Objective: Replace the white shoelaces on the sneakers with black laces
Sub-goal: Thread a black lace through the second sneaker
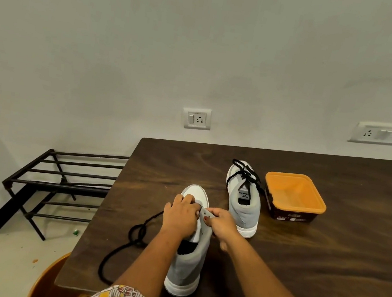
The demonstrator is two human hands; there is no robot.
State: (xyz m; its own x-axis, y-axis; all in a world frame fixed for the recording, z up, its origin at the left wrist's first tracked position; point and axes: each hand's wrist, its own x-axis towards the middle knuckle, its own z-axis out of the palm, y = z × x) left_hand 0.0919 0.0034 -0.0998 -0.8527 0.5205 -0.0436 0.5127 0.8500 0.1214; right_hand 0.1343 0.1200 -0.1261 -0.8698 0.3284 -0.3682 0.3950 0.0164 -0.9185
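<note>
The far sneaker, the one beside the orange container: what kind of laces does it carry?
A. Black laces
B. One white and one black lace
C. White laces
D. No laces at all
A: the far sneaker shows black laces crossed over its front and loose at the toe, next to the orange container; no white lace shows on it.
</note>
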